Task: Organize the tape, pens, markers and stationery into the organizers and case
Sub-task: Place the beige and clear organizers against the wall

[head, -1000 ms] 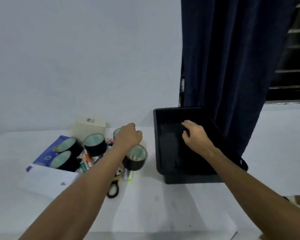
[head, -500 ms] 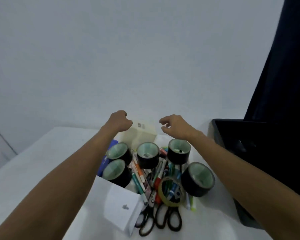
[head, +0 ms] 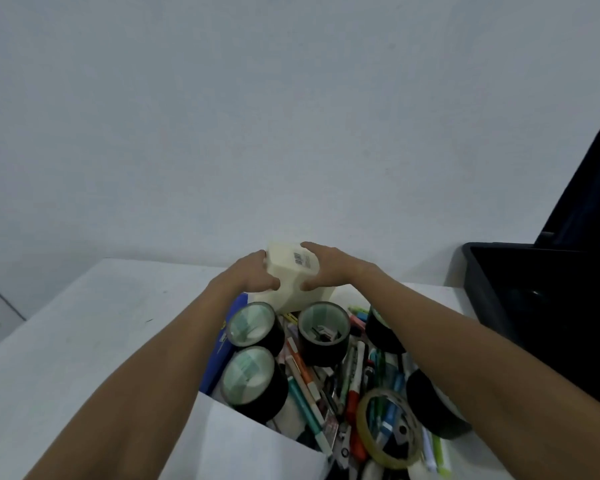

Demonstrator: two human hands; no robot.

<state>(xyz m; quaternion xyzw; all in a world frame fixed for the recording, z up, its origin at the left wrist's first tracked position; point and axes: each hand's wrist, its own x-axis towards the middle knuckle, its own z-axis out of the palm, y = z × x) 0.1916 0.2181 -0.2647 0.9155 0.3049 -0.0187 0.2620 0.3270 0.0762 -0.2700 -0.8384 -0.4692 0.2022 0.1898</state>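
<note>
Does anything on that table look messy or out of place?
Yes. Pens and markers lie jumbled in a heap among black tape rolls, with a clear tape ring on top. Both hands, left and right, hold a tilted cream box.

White table [head: 84,341], pale wall [head: 257,116] behind, dark curtain [head: 593,202] far right.

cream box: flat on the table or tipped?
Tipped. The cream box tilts, barcode face up, left hand and right hand gripping its sides above the tape rolls.
</note>
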